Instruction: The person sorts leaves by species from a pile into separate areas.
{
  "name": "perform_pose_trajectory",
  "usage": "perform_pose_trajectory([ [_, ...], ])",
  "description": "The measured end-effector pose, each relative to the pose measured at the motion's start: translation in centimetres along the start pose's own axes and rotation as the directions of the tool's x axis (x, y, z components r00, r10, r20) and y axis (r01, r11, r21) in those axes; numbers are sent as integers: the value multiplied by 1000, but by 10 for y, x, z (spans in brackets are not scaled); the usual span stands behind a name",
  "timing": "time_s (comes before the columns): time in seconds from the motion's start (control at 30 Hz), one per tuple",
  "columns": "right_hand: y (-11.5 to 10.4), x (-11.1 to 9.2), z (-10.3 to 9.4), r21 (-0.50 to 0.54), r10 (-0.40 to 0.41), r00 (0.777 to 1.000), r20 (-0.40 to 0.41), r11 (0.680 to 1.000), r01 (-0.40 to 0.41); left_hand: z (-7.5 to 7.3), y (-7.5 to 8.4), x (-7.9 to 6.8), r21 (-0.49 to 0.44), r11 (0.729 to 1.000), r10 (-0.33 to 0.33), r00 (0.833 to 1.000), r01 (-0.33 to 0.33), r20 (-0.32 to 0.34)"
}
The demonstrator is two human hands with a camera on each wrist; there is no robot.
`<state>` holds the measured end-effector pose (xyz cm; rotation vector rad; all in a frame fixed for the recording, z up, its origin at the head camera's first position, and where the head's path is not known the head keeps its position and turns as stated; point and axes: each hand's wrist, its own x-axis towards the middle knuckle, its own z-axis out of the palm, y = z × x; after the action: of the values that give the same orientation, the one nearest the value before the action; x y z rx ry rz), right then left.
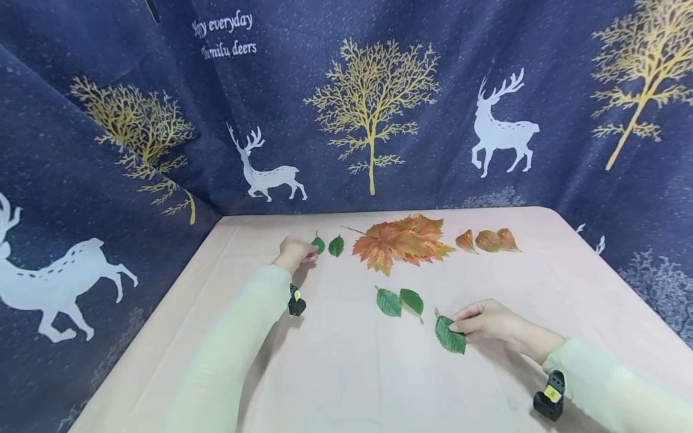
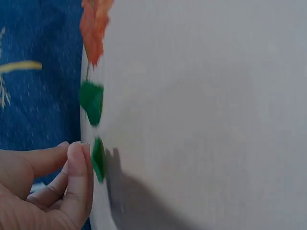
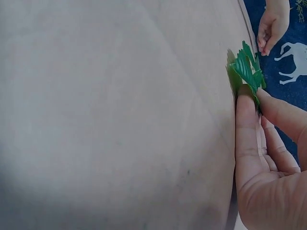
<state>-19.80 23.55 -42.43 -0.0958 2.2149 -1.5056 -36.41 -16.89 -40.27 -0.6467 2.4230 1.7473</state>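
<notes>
Seemingly mid-placement, the right grip [image 1: 491, 323] pinches a serrated oval green leaf [image 1: 448, 337] five o'clock from lobed orange leaves [image 1: 402, 242], likely needing release; left grip [image 1: 295, 250], nine o'clock, hold unclear

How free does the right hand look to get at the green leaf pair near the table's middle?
Probably yes: the green leaf pair lies uncovered, but the right hand pinches another green leaf, likely needing release first.

deer-print cloth [image 1: 444, 120] behind pale table [image 1: 335, 373]
</notes>
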Motion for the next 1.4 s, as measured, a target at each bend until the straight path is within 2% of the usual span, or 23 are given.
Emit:
perform_pose_trajectory([
  [0.1, -2, 0, -2, 16, 5, 1000, -7, 1000, -5, 8, 7, -7, -1, 1000, 18, 999, -18, 42],
  [0.27, -7, 0, -5, 32, 5, 1000, -2, 999, -5, 19, 15, -22, -7, 996, 94, 990, -94, 109],
  [0.4, -10, 0, -6, 44, 6, 1000, 10, 999, -6, 29, 21, -34, -4, 991, 131, 974, -133, 183],
  [0.57, -11, 0, -7, 60, 3, 1000, 18, 998, -4, 39, 31, -49, 32, 983, 167, 947, -183, 273],
  [0.7, -11, 0, -7, 62, 4, 1000, 19, 998, -5, 46, 34, -59, 113, 962, 196, 915, -250, 353],
  [0.9, -5, 2, -1, 55, 18, 1000, 7, 998, -18, 57, 27, -70, 186, 921, 230, 864, -342, 449],
  [1.0, -4, 1, 1, 51, 16, 1000, 0, 999, -16, 62, 25, -77, 253, 871, 262, 834, -421, 486],
  [1.13, -4, 1, 2, 39, 4, 1000, -16, 999, -3, 68, 23, -88, 322, 808, 265, 792, -494, 550],
  [1.23, -5, 2, 0, 21, 14, 999, -51, 1000, -13, 73, 21, -93, 318, 802, 252, 769, -505, 587],
  [1.4, -6, 4, -1, 11, 32, 997, -76, 999, -32, 78, 15, -96, 311, 769, 273, 727, -558, 630],
])
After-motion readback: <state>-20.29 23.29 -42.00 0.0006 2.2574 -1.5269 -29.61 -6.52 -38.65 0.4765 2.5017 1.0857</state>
